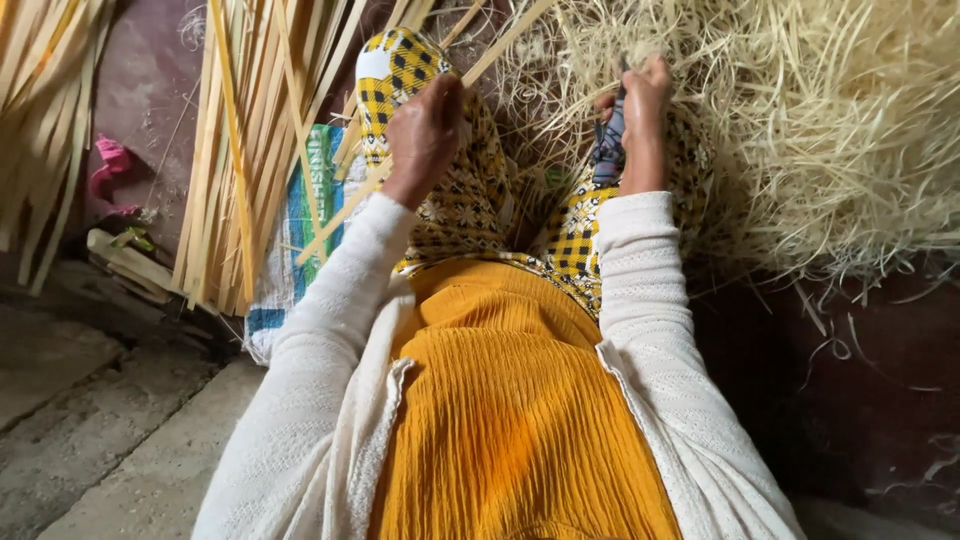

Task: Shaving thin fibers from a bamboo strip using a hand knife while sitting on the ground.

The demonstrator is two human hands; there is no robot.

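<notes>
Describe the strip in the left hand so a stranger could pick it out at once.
Start at the person's lap in yellow-and-black checked cloth. The left hand is closed there around one long, flat, pale yellow bamboo strip. Unlike the bundled strips lying at the left, it slants alone across the lap, up toward the heap of pale shavings.

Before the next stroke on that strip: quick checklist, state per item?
1. Left hand closed on the bamboo strip: ok.
2. Right hand gripping a dark tool: ok; its blade is hidden, so the edge cannot be told.
3. Strip lies diagonally over the patterned lap cloth: ok.
4. Tool touching the strip: cannot tell, shavings hide the spot.
5. Bundle of split strips lying beside the left arm: ok.
6. Pile of shavings crowds the right hand: not ok.
</notes>
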